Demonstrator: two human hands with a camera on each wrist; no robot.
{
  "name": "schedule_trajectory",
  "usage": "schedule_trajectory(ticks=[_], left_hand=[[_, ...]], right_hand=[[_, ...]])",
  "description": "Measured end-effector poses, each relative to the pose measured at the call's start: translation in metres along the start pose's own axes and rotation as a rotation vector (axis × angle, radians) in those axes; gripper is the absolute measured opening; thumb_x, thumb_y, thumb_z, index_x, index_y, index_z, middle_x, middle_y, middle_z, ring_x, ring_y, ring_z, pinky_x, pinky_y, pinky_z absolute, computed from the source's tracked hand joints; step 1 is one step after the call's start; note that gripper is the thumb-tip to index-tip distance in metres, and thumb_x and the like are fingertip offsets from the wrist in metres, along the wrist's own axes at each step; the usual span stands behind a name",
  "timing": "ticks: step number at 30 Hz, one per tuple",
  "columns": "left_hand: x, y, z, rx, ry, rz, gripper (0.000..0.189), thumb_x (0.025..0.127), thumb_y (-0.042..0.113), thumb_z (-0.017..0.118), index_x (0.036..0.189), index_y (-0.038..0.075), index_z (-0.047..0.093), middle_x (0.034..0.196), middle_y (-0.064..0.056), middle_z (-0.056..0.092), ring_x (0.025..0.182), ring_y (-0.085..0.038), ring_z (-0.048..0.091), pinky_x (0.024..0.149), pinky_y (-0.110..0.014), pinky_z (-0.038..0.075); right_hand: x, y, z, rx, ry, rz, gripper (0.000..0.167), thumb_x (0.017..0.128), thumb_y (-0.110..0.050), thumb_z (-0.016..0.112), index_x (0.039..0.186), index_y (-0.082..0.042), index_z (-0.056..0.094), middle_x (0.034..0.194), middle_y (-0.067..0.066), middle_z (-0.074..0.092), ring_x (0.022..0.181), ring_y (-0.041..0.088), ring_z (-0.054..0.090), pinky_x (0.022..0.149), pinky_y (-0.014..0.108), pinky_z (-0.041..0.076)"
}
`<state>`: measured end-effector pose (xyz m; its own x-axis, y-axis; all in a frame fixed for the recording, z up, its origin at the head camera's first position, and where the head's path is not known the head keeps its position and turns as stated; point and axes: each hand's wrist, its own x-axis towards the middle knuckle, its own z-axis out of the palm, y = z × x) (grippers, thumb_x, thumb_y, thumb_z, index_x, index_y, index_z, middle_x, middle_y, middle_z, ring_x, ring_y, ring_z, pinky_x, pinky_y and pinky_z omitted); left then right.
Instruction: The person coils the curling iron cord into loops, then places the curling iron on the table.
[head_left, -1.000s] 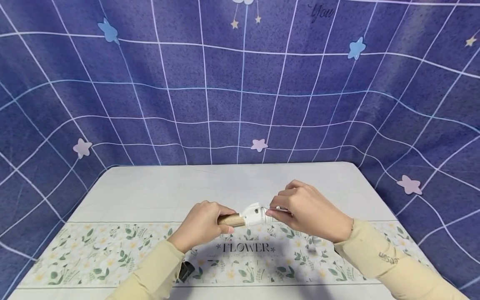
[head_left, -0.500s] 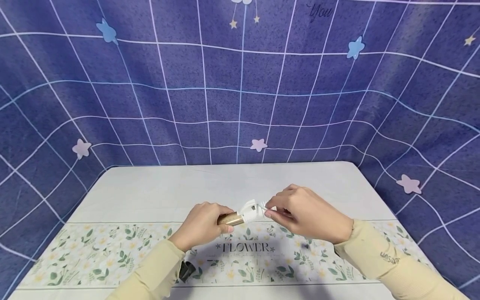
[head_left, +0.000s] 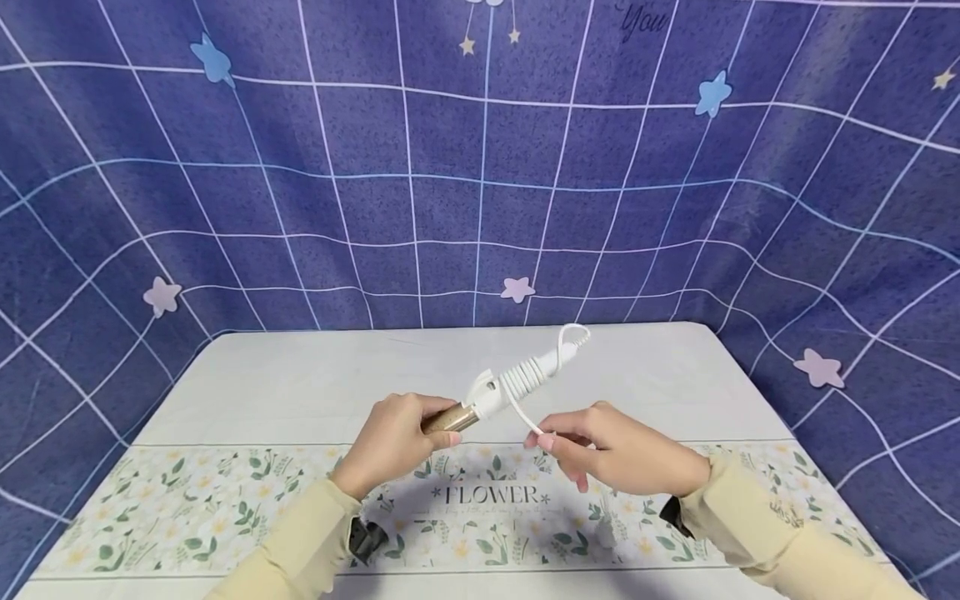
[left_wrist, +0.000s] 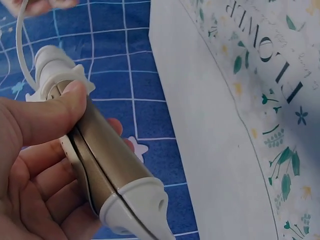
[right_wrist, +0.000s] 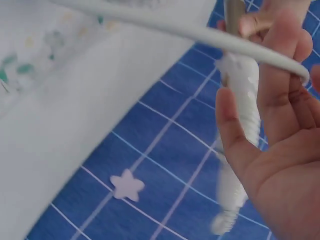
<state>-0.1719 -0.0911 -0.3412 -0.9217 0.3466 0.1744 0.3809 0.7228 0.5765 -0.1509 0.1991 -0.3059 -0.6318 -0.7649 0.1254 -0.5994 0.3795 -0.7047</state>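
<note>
A curling iron [head_left: 489,394] with a white handle and a gold barrel [left_wrist: 112,155] is held up over the table, its handle end slanting away to the upper right. My left hand [head_left: 393,442] grips the barrel, thumb on top and fingers below it. Several turns of white cord [head_left: 523,377] wrap the handle, and a loop of it stands out at the far end. Between thumb and fingertips, my right hand [head_left: 618,450] pinches the cord's free stretch [right_wrist: 200,35], drawn toward me from the handle. The rest of the cord's free end is hidden at this hand.
Below the hands lies a white tablecloth [head_left: 315,383] with a printed flower band [head_left: 195,508]. A blue grid curtain [head_left: 450,208] with stars hangs behind the table and along both sides. Dark straps [head_left: 367,540] show at both wrists.
My right hand has moved from beside the handle down toward me, drawing the cord along. The iron's handle end has swung up and away, baring the wound turns. The left hand keeps its grip.
</note>
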Motion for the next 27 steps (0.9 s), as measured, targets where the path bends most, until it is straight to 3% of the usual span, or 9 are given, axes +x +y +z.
schedule_trajectory(ticks=[2, 7, 9, 14, 16, 20, 24, 27], left_hand=[[0.001, -0.001, -0.003, -0.018, 0.015, -0.018, 0.035, 0.084, 0.018, 0.083, 0.118, 0.011, 0.077, 0.093, 0.001, 0.077, 0.062, -0.008, 0.055, 0.066, -0.034, 0.049], [0.0, -0.002, -0.009, -0.048, 0.055, -0.045, 0.037, 0.086, 0.019, 0.082, 0.122, 0.011, 0.076, 0.097, -0.004, 0.077, 0.066, -0.008, 0.059, 0.066, -0.035, 0.05], [0.0, -0.003, -0.011, -0.064, 0.064, -0.054, 0.038, 0.087, 0.019, 0.082, 0.123, 0.01, 0.075, 0.1, -0.005, 0.077, 0.069, -0.008, 0.062, 0.068, -0.036, 0.051], [0.0, -0.007, -0.012, -0.142, 0.061, -0.042, 0.039, 0.087, 0.019, 0.082, 0.123, 0.006, 0.074, 0.105, -0.009, 0.077, 0.079, -0.01, 0.068, 0.072, -0.036, 0.054], [-0.001, -0.007, -0.012, -0.198, 0.041, -0.021, 0.04, 0.088, 0.018, 0.081, 0.123, 0.003, 0.073, 0.107, -0.011, 0.076, 0.081, -0.012, 0.069, 0.072, -0.034, 0.055], [-0.002, -0.004, -0.011, -0.303, -0.013, 0.023, 0.041, 0.088, 0.018, 0.081, 0.124, -0.001, 0.071, 0.109, -0.013, 0.075, 0.085, -0.014, 0.071, 0.072, -0.031, 0.057], [-0.001, -0.002, -0.009, -0.341, -0.068, 0.064, 0.042, 0.088, 0.018, 0.08, 0.124, -0.002, 0.071, 0.111, -0.015, 0.075, 0.091, -0.018, 0.072, 0.077, -0.032, 0.058], [-0.001, -0.001, -0.008, -0.351, -0.122, 0.091, 0.042, 0.089, 0.018, 0.08, 0.124, -0.002, 0.07, 0.113, -0.015, 0.074, 0.096, -0.021, 0.072, 0.082, -0.034, 0.058]], right_hand=[[-0.003, 0.004, 0.004, 0.036, -0.01, 0.007, 0.029, 0.111, -0.018, 0.043, 0.109, -0.012, 0.071, 0.07, -0.011, 0.061, 0.067, 0.004, 0.058, 0.066, 0.023, 0.048], [-0.011, 0.011, 0.01, 0.021, -0.024, 0.07, 0.036, 0.112, -0.022, 0.041, 0.091, -0.02, 0.07, 0.104, -0.012, 0.072, 0.101, 0.008, 0.062, 0.088, 0.03, 0.048], [-0.014, 0.016, 0.01, 0.02, -0.022, 0.08, 0.035, 0.112, -0.022, 0.041, 0.094, -0.021, 0.071, 0.101, -0.012, 0.071, 0.095, 0.007, 0.061, 0.083, 0.029, 0.048], [-0.017, 0.033, 0.007, 0.041, 0.016, 0.085, 0.029, 0.11, -0.019, 0.045, 0.109, -0.018, 0.074, 0.073, -0.01, 0.059, 0.069, 0.006, 0.052, 0.066, 0.027, 0.047], [-0.017, 0.039, 0.004, 0.035, 0.035, 0.112, 0.027, 0.11, -0.021, 0.047, 0.108, -0.019, 0.074, 0.072, -0.009, 0.058, 0.066, 0.008, 0.053, 0.062, 0.027, 0.048], [-0.016, 0.052, -0.001, -0.019, 0.076, 0.178, 0.026, 0.109, -0.027, 0.049, 0.108, -0.02, 0.074, 0.083, -0.007, 0.065, 0.067, 0.011, 0.055, 0.065, 0.029, 0.05], [-0.012, 0.064, -0.003, -0.084, 0.108, 0.204, 0.029, 0.109, -0.031, 0.049, 0.113, -0.018, 0.074, 0.104, -0.006, 0.07, 0.077, 0.01, 0.058, 0.075, 0.033, 0.052], [-0.008, 0.071, -0.003, -0.116, 0.111, 0.199, 0.031, 0.109, -0.035, 0.049, 0.114, -0.018, 0.074, 0.101, -0.008, 0.07, 0.079, 0.009, 0.059, 0.077, 0.033, 0.052]])
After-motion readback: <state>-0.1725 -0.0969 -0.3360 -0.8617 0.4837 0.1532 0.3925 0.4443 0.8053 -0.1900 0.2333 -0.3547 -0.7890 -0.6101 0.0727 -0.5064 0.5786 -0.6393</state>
